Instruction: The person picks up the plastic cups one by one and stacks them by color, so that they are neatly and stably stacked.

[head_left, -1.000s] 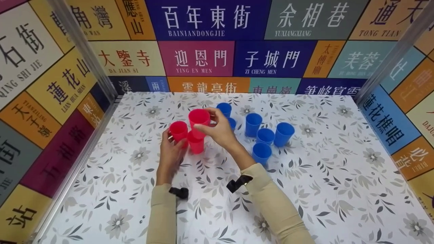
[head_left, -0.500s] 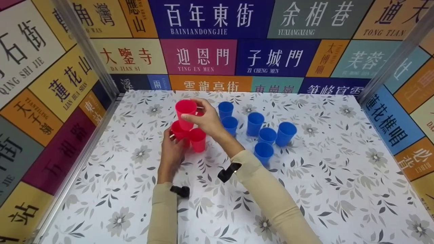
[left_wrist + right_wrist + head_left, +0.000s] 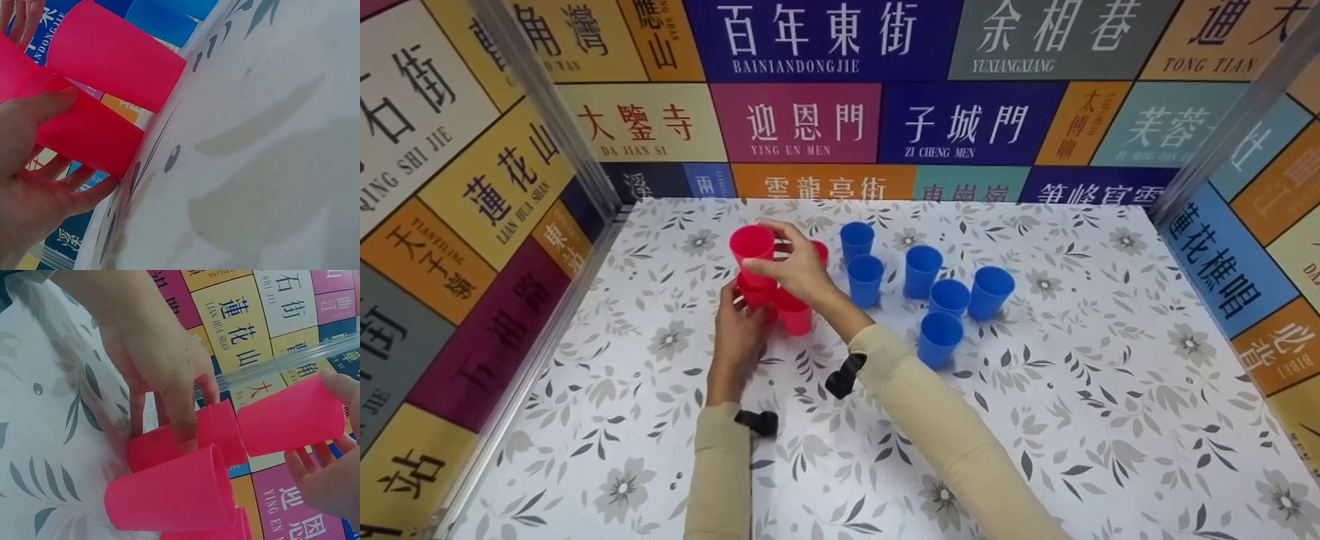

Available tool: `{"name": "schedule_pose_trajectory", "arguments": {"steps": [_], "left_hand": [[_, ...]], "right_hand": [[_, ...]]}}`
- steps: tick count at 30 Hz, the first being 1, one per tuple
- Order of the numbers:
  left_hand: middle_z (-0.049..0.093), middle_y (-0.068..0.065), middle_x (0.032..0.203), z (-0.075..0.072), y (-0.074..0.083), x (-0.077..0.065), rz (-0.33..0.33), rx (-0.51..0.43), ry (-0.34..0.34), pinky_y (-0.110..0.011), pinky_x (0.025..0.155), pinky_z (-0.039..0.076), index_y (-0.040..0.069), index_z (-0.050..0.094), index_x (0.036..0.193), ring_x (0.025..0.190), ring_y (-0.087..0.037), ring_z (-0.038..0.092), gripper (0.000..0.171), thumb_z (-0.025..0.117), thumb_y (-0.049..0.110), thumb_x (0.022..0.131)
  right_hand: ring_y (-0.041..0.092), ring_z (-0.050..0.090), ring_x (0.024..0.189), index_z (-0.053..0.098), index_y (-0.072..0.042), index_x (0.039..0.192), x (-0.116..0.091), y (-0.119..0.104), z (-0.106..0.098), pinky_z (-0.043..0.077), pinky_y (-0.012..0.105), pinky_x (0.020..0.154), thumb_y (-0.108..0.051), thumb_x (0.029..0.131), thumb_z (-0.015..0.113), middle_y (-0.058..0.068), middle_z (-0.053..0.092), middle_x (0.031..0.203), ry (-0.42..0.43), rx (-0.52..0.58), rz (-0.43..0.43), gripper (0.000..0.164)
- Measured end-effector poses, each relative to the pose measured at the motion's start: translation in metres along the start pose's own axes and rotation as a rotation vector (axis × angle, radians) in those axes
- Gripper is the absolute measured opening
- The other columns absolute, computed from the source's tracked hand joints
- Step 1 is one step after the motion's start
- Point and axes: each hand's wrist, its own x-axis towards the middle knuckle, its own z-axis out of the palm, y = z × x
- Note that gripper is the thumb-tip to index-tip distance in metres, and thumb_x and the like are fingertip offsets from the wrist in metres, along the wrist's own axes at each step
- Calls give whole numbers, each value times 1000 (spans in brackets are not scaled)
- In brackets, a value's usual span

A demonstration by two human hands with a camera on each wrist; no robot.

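My left hand [image 3: 737, 330] grips a red plastic cup [image 3: 95, 132] standing on the table, thumb on one side and fingers on the other. A seam near its rim hints at nested cups, though I cannot tell for sure. Above it, my right hand [image 3: 802, 274] holds another red cup [image 3: 751, 251] upright by its side. That cup's base is at the lower cup's rim in the right wrist view; whether it is inside is unclear. Beside them stands a red cup [image 3: 795, 316], and one more red cup [image 3: 820, 253] shows partly behind my right hand.
Several blue cups stand upright right of the red ones, among them a back blue cup [image 3: 857, 240], a front blue cup [image 3: 940, 341] and a rightmost blue cup [image 3: 991, 294]. The floral tabletop [image 3: 1080, 420] meets sign-covered walls [image 3: 802, 124] at the back and sides.
My right hand has carried its red cup leftward, from above the neighbouring red cup to over the one in my left hand. My left hand has stayed in place.
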Motion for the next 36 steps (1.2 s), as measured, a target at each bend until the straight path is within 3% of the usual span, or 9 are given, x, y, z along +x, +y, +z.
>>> {"name": "schedule_pose_trajectory", "arguments": {"steps": [9,15,18,25,36], "left_hand": [[44,-15,147,-1,1,-1,-28,-40,-4,-42,113,45,14,34,150,135,-31,49,66,65,8,92],[47,-15,143,0,2,-1,-12,-87,7,-42,111,46,13,37,147,132,-31,52,68,71,9,90],[48,-15,141,1,1,0,16,-73,16,-44,110,47,12,38,146,130,-31,53,67,73,10,89],[48,-15,142,2,3,0,2,-48,18,-45,110,48,13,37,147,131,-34,53,66,72,10,90],[48,-16,143,2,1,1,-2,-88,20,-45,110,47,13,38,147,133,-34,52,68,73,9,89]], "right_hand": [[26,58,126,50,-14,146,2,5,4,54,34,101,-26,82,83,10,57,141,-5,-69,71,72],[28,53,133,51,-9,143,2,4,0,46,40,112,-22,84,81,13,57,143,-27,-73,21,68],[25,52,133,52,-11,143,0,4,-7,45,38,113,-25,84,81,11,56,144,-28,-104,6,67],[27,50,136,51,-11,144,-8,7,-20,42,40,116,-26,84,81,10,56,144,9,-114,-39,68],[28,49,137,52,-11,143,-24,16,-36,43,47,114,-27,83,83,9,53,144,53,-140,-109,70]]}}
